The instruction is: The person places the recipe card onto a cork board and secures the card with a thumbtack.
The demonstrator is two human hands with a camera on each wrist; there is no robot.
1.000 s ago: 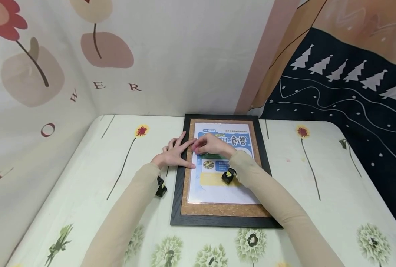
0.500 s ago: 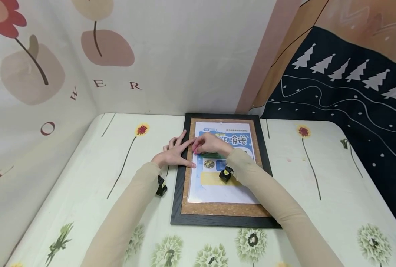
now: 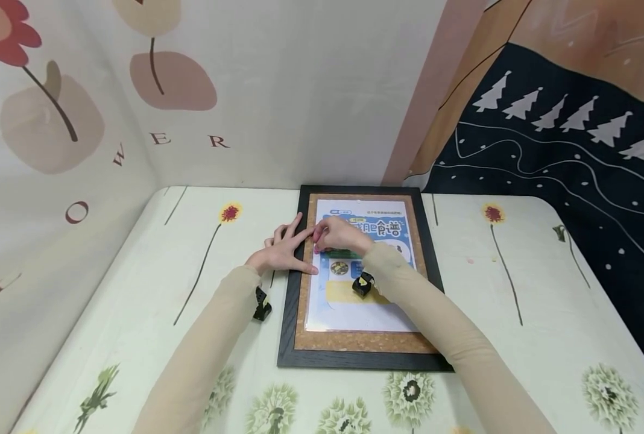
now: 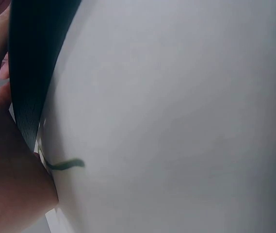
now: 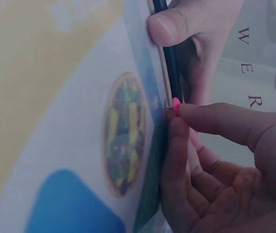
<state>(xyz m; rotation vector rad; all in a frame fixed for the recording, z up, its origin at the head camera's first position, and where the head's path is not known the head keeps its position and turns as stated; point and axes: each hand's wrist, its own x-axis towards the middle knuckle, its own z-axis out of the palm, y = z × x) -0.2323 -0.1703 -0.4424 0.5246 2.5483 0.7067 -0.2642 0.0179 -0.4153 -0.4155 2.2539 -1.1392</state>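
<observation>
My right hand (image 3: 345, 235) pinches a pink push pin (image 5: 176, 105) between thumb and finger at the left side of a printed poster (image 3: 362, 316). In the right wrist view the pin's thin metal point faces the poster surface. The poster lies on a cork board (image 3: 365, 341) with a black frame (image 3: 354, 360). My left hand (image 3: 281, 252) spreads over the frame's left side, its thumb on the poster's left edge and its forefinger reaching close to the right fingertips. From the left wrist view, part of the left hand (image 4: 11, 179) shows beside the dark frame edge.
The board lies on a table with a flower-print cloth (image 3: 208, 361). Behind it hangs a pale printed curtain (image 3: 300, 108), and a dark cloth with white trees (image 3: 561, 138) hangs at the right. A small black wrist camera (image 3: 362, 283) sits over the poster.
My right wrist has shifted slightly to the left while the fingers stay at the poster's left edge with the push pin. The left hand and the board keep their places.
</observation>
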